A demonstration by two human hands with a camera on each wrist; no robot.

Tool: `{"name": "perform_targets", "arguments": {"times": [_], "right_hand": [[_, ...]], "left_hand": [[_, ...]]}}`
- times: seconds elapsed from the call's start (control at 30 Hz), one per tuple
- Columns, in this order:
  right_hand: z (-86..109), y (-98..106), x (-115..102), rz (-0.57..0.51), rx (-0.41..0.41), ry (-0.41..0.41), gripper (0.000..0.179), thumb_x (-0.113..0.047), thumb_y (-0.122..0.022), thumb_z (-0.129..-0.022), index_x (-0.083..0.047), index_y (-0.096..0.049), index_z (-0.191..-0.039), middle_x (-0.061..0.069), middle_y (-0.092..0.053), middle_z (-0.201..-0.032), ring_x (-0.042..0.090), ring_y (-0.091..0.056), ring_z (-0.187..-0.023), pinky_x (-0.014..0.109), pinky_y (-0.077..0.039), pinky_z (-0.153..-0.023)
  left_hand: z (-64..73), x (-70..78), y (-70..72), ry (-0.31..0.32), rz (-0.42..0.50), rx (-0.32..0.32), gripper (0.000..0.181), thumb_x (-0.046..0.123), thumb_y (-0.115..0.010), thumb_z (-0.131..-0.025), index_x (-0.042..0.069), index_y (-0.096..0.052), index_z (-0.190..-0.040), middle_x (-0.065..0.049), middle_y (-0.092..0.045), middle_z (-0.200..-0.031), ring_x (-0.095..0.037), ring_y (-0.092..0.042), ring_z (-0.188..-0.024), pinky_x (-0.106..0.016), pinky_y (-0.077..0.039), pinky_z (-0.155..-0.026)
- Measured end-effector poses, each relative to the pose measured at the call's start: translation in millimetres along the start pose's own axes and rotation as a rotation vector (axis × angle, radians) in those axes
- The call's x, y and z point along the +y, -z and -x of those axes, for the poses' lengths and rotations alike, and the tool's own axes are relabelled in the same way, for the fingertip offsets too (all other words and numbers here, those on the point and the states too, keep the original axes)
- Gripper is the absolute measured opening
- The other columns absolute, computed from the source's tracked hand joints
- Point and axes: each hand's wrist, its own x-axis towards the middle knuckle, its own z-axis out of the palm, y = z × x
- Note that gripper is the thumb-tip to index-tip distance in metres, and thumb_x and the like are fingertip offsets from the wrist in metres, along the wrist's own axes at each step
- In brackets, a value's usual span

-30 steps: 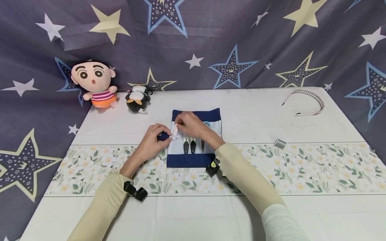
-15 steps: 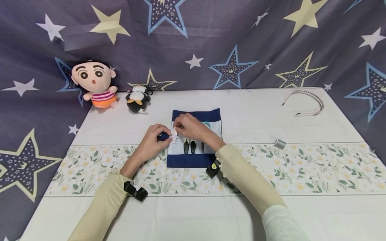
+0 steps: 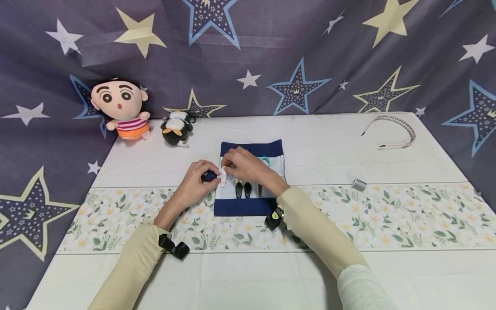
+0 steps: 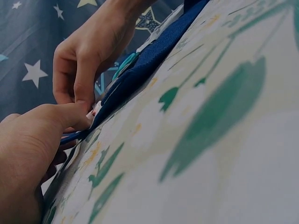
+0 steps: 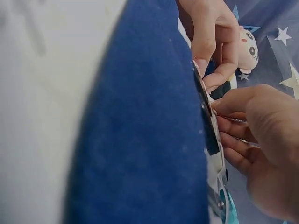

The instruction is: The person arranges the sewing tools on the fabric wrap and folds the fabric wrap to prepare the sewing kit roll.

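A navy-edged cloth roll with a pale middle lies spread on the table. At its left side my left hand pinches a pale band between thumb and forefinger, beside a navy tab. My right hand reaches over the roll and pinches the upper end of a slim pinkish-white piece; its exact kind is too small to tell. That piece's lower end shows below the pinched band. Both hands' fingertips nearly meet in the left wrist view. Two black-ended slim items lie in the roll, near a teal-ringed tool partly behind my right hand.
A plush doll and a penguin plush sit at the back left. On the right are a grey spool and a headband. A star-printed curtain hangs behind the table.
My right hand has shifted slightly down and left, bringing the pinkish-white piece lower so more of it shows below the band. My left hand stays in place, pinching.
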Motion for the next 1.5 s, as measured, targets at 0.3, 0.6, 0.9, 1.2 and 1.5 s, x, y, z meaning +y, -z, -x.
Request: {"name": "perform_targets", "arguments": {"times": [0.3,0.6,0.9,1.2,1.5], "right_hand": [[2.0,-0.3,-2.8,0.047,0.0,-0.01,0.015,-0.013,-0.067,-0.103,-0.007,-0.078,-0.111,0.006,-0.07,-0.104,0.022,-0.06,-0.097,0.038,-0.045,-0.093],[13.0,8.7,2.7,-0.021,0.038,-0.052,0.022,-0.013,-0.065,-0.103,-0.005,-0.074,-0.121,0.008,-0.069,-0.113,0.023,-0.061,-0.103,0.036,-0.049,-0.089],[38.9,31.3,13.1,-0.058,0.11,-0.114,0.024,-0.015,-0.064,-0.104,-0.003,-0.072,-0.123,0.008,-0.068,-0.117,0.024,-0.059,-0.109,0.04,-0.048,-0.094],[89.7,55.5,39.1,-0.104,0.22,-0.175,0.024,-0.011,-0.065,-0.102,0.001,-0.071,-0.122,0.012,-0.067,-0.115,0.03,-0.057,-0.11,0.047,-0.048,-0.092],[142.2,83.1,59.1,-0.084,0.355,-0.271,0.02,-0.005,-0.068,-0.097,0.003,-0.073,-0.115,0.017,-0.069,-0.113,0.034,-0.058,-0.108,0.056,-0.047,-0.092]], "left_hand": [[1.9,-0.8,-1.1,0.002,-0.004,-0.002,0.011,0.017,-0.073,-0.096,0.011,-0.07,-0.106,-0.011,-0.06,-0.123,-0.035,-0.045,-0.123,-0.056,-0.034,-0.101],[-0.1,-0.3,-1.0,0.001,0.002,-0.01,0.013,0.018,-0.072,-0.097,0.012,-0.07,-0.108,-0.011,-0.059,-0.125,-0.035,-0.044,-0.123,-0.055,-0.037,-0.098],[-0.5,1.2,-0.9,-0.024,-0.001,0.029,0.011,0.02,-0.072,-0.097,0.013,-0.072,-0.106,-0.009,-0.061,-0.122,-0.033,-0.046,-0.121,-0.055,-0.037,-0.097],[-7.1,14.9,-6.6,-0.081,-0.01,0.039,0.01,0.017,-0.073,-0.096,0.012,-0.072,-0.105,-0.008,-0.062,-0.122,-0.033,-0.045,-0.123,-0.055,-0.034,-0.104],[-14.7,25.3,-15.5,-0.197,-0.139,0.105,0.011,0.013,-0.077,-0.091,0.008,-0.073,-0.1,-0.012,-0.067,-0.114,-0.038,-0.051,-0.119,-0.057,-0.033,-0.105]]}}
